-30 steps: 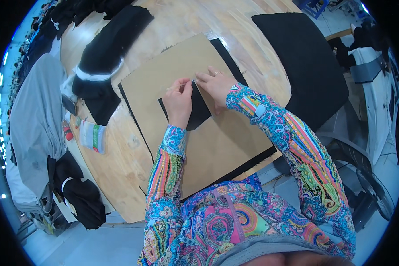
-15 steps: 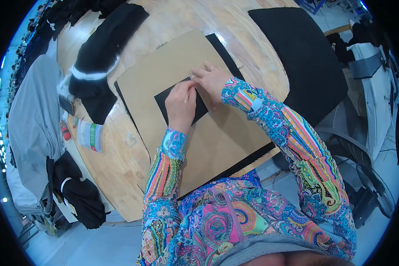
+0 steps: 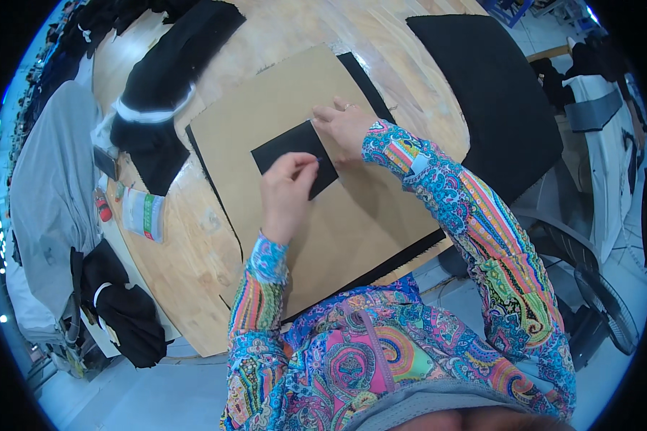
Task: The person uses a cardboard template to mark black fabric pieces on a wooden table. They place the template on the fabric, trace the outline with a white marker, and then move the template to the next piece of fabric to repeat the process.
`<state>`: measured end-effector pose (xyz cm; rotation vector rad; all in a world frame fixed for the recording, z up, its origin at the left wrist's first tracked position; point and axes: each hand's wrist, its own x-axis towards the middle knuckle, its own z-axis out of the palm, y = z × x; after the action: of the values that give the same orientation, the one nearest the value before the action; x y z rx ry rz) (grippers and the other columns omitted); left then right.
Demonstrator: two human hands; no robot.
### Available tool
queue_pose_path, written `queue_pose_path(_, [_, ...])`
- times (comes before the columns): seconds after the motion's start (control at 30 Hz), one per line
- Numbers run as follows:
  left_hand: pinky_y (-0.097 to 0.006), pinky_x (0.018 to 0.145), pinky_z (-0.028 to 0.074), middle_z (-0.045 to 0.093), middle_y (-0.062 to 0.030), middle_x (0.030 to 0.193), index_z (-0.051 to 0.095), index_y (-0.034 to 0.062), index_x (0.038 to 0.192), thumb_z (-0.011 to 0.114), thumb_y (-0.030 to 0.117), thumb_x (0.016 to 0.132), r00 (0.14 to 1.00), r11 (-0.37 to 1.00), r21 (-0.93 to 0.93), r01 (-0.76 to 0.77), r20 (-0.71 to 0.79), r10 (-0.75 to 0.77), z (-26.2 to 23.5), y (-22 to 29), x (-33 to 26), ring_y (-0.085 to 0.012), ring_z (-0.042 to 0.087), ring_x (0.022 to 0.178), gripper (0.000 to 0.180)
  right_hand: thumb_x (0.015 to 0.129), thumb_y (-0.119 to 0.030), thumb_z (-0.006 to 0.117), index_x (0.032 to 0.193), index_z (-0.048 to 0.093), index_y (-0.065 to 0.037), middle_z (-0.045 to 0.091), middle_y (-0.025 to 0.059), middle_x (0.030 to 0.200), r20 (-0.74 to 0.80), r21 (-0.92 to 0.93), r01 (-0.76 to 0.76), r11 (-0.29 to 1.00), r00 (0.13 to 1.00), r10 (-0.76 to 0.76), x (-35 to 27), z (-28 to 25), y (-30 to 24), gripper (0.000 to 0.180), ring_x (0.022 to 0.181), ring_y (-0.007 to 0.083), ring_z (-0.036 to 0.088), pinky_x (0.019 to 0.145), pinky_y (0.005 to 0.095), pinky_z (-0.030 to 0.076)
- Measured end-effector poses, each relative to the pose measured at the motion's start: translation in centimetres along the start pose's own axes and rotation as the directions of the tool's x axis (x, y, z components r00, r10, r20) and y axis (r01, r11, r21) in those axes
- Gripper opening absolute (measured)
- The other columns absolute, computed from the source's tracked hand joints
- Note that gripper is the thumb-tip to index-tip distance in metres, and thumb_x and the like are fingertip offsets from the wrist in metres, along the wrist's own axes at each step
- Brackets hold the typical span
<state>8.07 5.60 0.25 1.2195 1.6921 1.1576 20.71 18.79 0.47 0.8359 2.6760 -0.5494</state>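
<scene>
- Head view: since the earlier frame the left hand [image 3: 286,192] has slid down to the lower right edge of the black fabric piece [image 3: 289,152], fingers pinched narrow on it.
- The right hand [image 3: 343,128] presses flat on its right corner.
- The piece lies on the cardboard sheet [image 3: 352,223], long axis running lower-left to upper-right.
- A black garment [image 3: 158,108] lies left of the cardboard on the table [image 3: 187,273].

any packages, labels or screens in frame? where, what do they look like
Packet: lies flat on the wooden table, left of the cardboard sheet; rectangular, whitish-clear with a green band and a red strip.
Small red item: just left of the packet; too small to identify.
No screens or signs visible.
</scene>
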Motion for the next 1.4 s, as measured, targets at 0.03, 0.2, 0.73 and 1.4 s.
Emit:
queue_pose_path(0.03, [-0.025,0.065,0.051,0.065,-0.0084,0.081,0.063,-0.002,0.09,0.061,0.001,0.081,0.996,0.988,-0.128,0.082,-0.011,-0.084,-0.3,-0.5,0.6,-0.0137,0.064,0.07,0.009,0.06,-0.035,0.08,0.134,0.04,-0.002,0.033,0.0132,0.141,-0.002,-0.008,0.007,1.0,1.0,-0.007,0.1,0.0,0.1,0.09,0.13,0.0417,0.03,0.107,0.0429,0.031])
queue_pose_path(0.2, [-0.023,0.064,0.051,0.066,-0.0062,0.08,0.063,-0.001,0.091,0.062,0.004,0.082,0.997,0.999,0.035,-0.021,0.07,0.019,0.1,-1.8,0.2,-0.0104,0.063,0.07,0.01,0.06,-0.034,0.08,0.133,0.041,-0.003,0.034,0.0131,0.14,-0.013,-0.041,0.039,0.998,0.999,-0.04,0.5,0.3,0.2,0.089,0.128,0.0414,0.033,0.107,0.0422,0.031])
queue_pose_path(0.73, [-0.028,0.065,0.052,0.066,-0.0109,0.079,0.063,-0.001,0.085,0.062,0.005,0.08,0.979,0.967,0.202,-0.157,0.16,0.125,0.9,-1.1,-0.3,-0.0191,0.066,0.07,0.008,0.055,-0.034,0.083,0.131,0.044,-0.002,0.036,0.0115,0.139,-0.054,-0.034,0.009,0.999,0.998,-0.011,0.0,0.2,-0.1,0.091,0.127,0.0423,0.034,0.105,0.0417,0.035])
queue_pose_path(1.4, [-0.027,0.066,0.05,0.068,-0.0106,0.08,0.064,-0.0012,0.091,0.061,0.012,0.084,0.977,0.946,0.28,-0.16,-0.091,0.192,-0.2,-2.4,7.0,-0.0139,0.065,0.072,0.015,0.054,-0.031,0.083,0.13,0.046,-0.003,0.037,0.0095,0.138,-0.035,-0.025,-0.017,1.0,0.999,0.016,-0.6,-0.6,-0.7,0.09,0.126,0.0411,0.035,0.103,0.0403,0.037])
